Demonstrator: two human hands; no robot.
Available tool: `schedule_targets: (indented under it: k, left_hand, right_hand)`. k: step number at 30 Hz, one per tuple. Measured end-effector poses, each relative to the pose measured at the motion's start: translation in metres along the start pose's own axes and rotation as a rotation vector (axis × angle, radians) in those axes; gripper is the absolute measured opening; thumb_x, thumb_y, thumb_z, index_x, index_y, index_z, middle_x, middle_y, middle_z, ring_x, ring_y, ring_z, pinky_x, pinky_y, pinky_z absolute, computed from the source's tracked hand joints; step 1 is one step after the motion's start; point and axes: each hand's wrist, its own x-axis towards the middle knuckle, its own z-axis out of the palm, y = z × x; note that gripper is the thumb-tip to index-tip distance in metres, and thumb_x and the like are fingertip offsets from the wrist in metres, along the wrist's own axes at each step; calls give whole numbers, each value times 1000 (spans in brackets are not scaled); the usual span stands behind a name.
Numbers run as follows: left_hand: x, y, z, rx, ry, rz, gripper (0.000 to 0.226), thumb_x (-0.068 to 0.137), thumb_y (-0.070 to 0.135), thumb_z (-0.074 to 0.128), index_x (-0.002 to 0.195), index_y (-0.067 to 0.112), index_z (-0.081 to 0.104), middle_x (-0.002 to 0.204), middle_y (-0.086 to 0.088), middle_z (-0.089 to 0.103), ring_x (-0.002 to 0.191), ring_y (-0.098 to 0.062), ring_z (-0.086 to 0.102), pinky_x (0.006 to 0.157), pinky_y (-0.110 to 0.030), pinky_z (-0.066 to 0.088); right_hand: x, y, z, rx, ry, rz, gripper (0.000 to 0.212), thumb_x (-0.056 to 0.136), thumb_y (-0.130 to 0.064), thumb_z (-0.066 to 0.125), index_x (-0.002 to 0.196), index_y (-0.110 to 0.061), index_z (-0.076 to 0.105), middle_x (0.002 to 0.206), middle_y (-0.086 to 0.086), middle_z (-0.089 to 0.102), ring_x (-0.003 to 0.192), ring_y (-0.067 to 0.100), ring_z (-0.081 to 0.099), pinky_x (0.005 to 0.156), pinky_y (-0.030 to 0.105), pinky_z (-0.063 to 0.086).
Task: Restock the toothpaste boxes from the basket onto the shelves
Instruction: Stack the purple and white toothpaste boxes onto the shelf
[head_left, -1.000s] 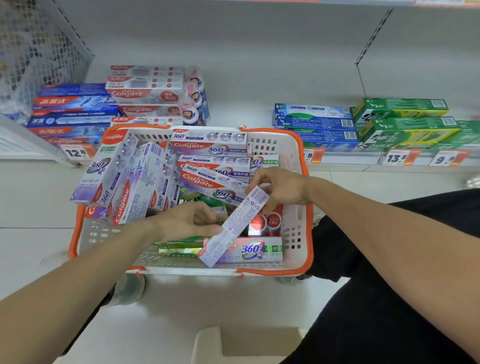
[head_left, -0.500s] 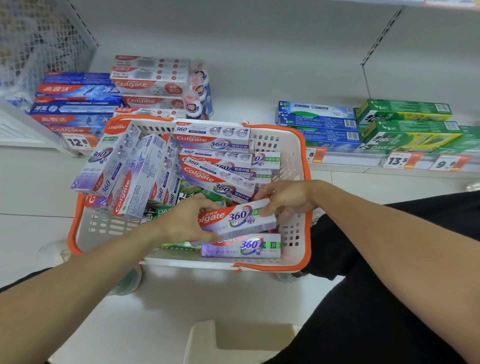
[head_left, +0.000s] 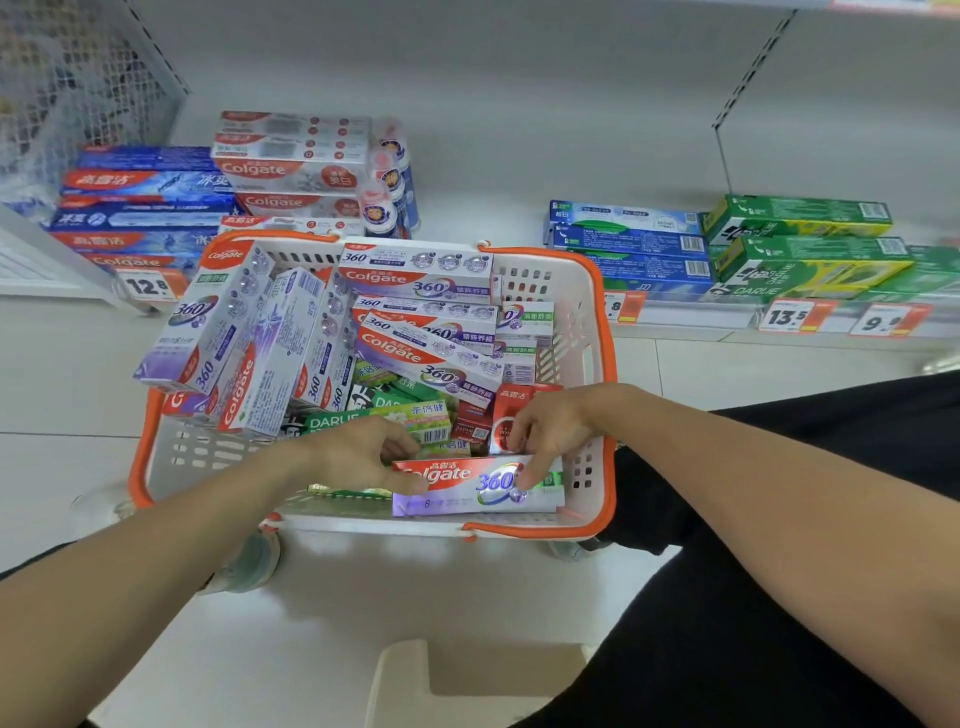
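Two hands: left hand (head_left: 363, 457) and right hand (head_left: 550, 431) pinch Colgate 360 box (head_left: 467, 488) lying at basket's (head_left: 605, 364) near wall.

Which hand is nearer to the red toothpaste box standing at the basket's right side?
Right. The right hand sits against the red box, partly covering it; the left hand is apart, further left, over the green boxes.

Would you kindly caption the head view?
Both hands, left and right, rest on a Colgate 360 box inside the orange-rimmed basket.
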Motion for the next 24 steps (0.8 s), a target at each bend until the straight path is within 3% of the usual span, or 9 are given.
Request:
schedule_targets:
  k: [2, 4, 6, 8, 11, 17, 22, 24]
  left_hand:
    - [-1, 1, -1, -12, -33, 14, 44, 80, 39, 81, 120, 24, 70, 115, 13, 72, 106, -1, 65, 94, -16, 49]
    - [-2, 1, 1, -18, -39, 28, 35, 82, 34, 80, 115, 25, 73, 110, 15, 74, 100, 2, 67, 87, -10, 48]
    - [-1, -1, 2, -59, -3, 29, 29, 82, 30, 82, 108, 22, 76, 103, 10, 76, 94, -5, 70, 80, -11, 50]
    - [-1, -2, 2, -113, 25, 30, 28, 79, 28, 84, 104, 18, 76, 100, 5, 77, 91, -11, 72, 80, -19, 54]
    - [-1, -3, 0, -192, 36, 34, 33, 73, 24, 88, 102, 14, 75, 101, -1, 77, 93, -17, 73, 88, -30, 58]
    - [-3, -3, 9, -229, 63, -2, 64, 64, 28, 94, 119, 27, 63, 119, -4, 62, 105, -21, 67, 98, -34, 54]
    - [-8, 6, 9, -65, -7, -50, 89, 67, 35, 92, 141, 24, 45, 133, 7, 55, 111, -9, 59, 96, -21, 48]
    - [-12, 13, 7, -55, -33, -52, 90, 66, 34, 92, 141, 24, 43, 131, 10, 57, 112, -6, 59, 94, -16, 46]
  right_hand:
    - [0, -1, 3, -77, -12, 17, 61, 73, -45, 86, 126, -25, 65, 122, -7, 63, 103, 13, 64, 73, 21, 52]
    - [0, -2, 4, -118, -28, 34, 53, 76, -41, 85, 122, -21, 68, 120, -5, 67, 99, 13, 67, 71, 21, 52]
    - [0, -2, 4, -98, -49, 49, 49, 79, -34, 84, 121, -17, 66, 115, -2, 70, 89, 13, 69, 68, 21, 54]
    - [0, -2, 2, -27, -68, 60, 53, 80, -27, 84, 125, -15, 59, 114, 0, 69, 83, 13, 70, 66, 23, 56]
    - [-1, -5, 0, -43, -107, 60, 68, 76, -29, 86, 134, -19, 52, 119, -1, 68, 95, 16, 71, 74, 26, 58]
    - [0, -9, 13, -256, -117, 50, 64, 72, -38, 86, 128, -23, 59, 123, -3, 67, 106, 17, 66, 95, 36, 55]
    - [-11, -11, 2, -229, -1, -15, 73, 69, -30, 87, 129, -24, 45, 121, -4, 57, 106, 16, 58, 92, 35, 54]
    - [-20, -14, -9, -197, 53, -52, 72, 70, -23, 86, 127, -25, 43, 117, -5, 53, 103, 15, 56, 87, 32, 53]
